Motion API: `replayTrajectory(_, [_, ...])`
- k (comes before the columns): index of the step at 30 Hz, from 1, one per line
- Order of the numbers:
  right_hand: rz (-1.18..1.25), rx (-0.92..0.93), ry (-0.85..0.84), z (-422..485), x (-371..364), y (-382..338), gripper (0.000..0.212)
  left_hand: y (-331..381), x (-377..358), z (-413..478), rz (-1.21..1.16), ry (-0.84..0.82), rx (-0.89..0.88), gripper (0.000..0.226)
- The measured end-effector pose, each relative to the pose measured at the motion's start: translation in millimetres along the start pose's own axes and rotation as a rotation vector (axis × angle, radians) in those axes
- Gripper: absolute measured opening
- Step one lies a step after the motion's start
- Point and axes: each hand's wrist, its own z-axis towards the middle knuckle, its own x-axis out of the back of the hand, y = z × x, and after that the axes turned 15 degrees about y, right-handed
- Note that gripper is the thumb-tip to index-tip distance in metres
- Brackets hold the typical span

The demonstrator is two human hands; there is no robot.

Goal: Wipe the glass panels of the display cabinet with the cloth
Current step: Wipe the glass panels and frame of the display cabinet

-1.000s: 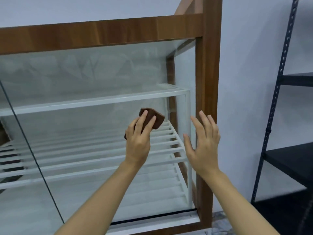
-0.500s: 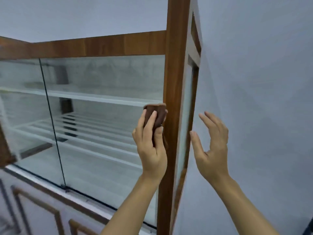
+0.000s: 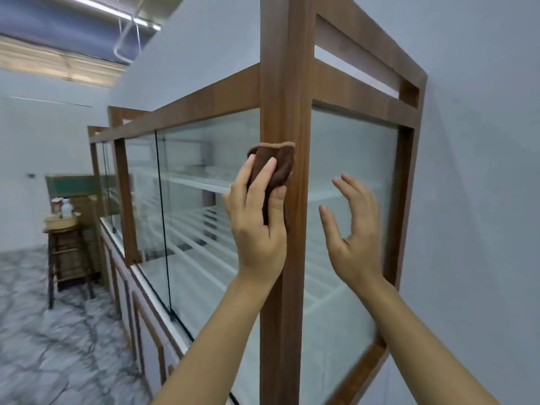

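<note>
A wood-framed display cabinet stands against the wall, its corner post [image 3: 282,83] straight ahead. The long front glass panel [image 3: 204,159] runs off to the left, and the end glass panel [image 3: 353,147] faces right. White wire shelves show inside. My left hand [image 3: 257,226] is shut on a folded brown cloth [image 3: 277,165], held at the front of the corner post at mid height. My right hand [image 3: 353,229] is open with curled, spread fingers, raised in front of the end panel; I cannot tell if it touches the glass.
The grey wall [image 3: 482,200] lies close behind the cabinet's right end. At the far left a wooden stool [image 3: 68,252] carries a basin and a bottle, on a marbled floor [image 3: 43,331]. White lower cabinet doors [image 3: 146,340] run under the front glass.
The view has swung round the cabinet's right corner, from facing the front glass to seeing the end panel. My left hand with the cloth went from the front glass to the corner post.
</note>
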Motion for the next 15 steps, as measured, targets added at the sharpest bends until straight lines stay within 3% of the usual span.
replayTrajectory(7, [0.142,-0.009,-0.031,28.3,-22.6,72.0,0.047,18.2,-17.5,2.6,0.279,0.077,-0.324,0.032])
replayTrajectory(12, [0.137,0.058,-0.145,54.6,-37.0,138.7,0.057,28.1,-54.3,-13.1,0.680,0.081,-0.694,0.028])
replayTrajectory(15, [0.195,0.135,-0.174,62.9,-40.4,161.1,0.059,23.3,-83.6,-26.5,0.904,0.046,-0.795,0.027])
